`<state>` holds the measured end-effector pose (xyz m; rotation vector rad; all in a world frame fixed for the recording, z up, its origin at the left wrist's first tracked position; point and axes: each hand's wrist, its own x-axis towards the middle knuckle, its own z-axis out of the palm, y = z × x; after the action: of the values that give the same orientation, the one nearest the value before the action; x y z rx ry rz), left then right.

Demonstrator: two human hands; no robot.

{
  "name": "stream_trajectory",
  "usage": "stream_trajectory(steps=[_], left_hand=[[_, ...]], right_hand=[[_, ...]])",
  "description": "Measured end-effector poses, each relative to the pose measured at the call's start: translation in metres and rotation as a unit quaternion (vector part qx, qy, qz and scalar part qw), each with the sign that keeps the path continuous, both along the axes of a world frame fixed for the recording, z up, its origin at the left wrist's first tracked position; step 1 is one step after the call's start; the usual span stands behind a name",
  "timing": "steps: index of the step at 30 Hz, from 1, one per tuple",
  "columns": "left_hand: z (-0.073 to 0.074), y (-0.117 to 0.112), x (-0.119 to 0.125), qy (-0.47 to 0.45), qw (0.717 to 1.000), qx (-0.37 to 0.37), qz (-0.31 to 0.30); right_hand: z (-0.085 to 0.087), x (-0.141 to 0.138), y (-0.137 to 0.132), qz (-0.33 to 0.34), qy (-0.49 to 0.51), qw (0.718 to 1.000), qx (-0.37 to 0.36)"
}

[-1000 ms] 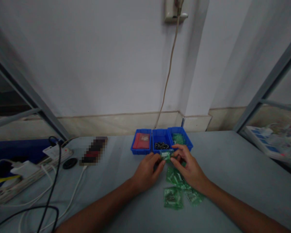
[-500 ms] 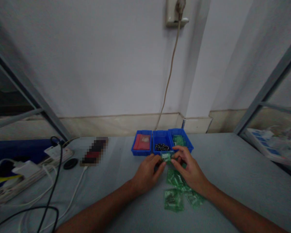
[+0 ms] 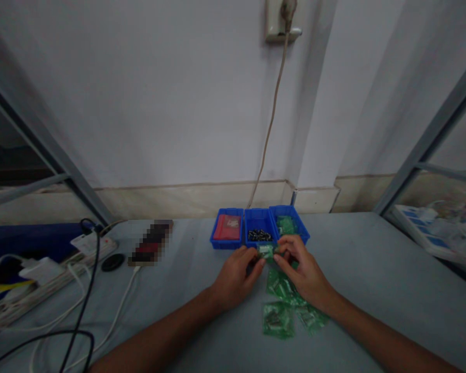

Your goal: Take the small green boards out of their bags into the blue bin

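Between my two hands is a small green plastic bag [image 3: 266, 252], just in front of the blue bins. My left hand [image 3: 238, 274] pinches its left side, and my right hand [image 3: 301, 269] grips its right side with thumb and fingers. More green bags [image 3: 278, 319] with small parts inside lie on the table below my right hand, which partly covers them. The middle blue bin [image 3: 259, 217] holds small black and silver parts [image 3: 260, 235]. In the left bin is a red bag [image 3: 227, 228]; green bags [image 3: 286, 225] fill part of the right bin.
A power strip [image 3: 50, 280] with plugs and cables runs along the left. A phone [image 3: 151, 243], blurred out, and a black round disc [image 3: 113, 262] lie nearby. A wall stands behind the table [image 3: 194, 331]. At far right is a tray [image 3: 423, 228] with plastic bags.
My right fingertips have shifted slightly along the small green bag's right side. My left hand and everything else look nearly the same.
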<state>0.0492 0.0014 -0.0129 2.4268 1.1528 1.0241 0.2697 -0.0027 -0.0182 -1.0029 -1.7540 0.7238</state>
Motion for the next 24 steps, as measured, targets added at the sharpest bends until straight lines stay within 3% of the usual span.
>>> stream_trajectory(steps=[24], left_hand=[[-0.0011,0.0015,0.0000,-0.015,1.000,-0.027,0.004]], right_hand=[[0.0048,0.0011,-0.0003,0.000,-0.043,0.999,0.000]])
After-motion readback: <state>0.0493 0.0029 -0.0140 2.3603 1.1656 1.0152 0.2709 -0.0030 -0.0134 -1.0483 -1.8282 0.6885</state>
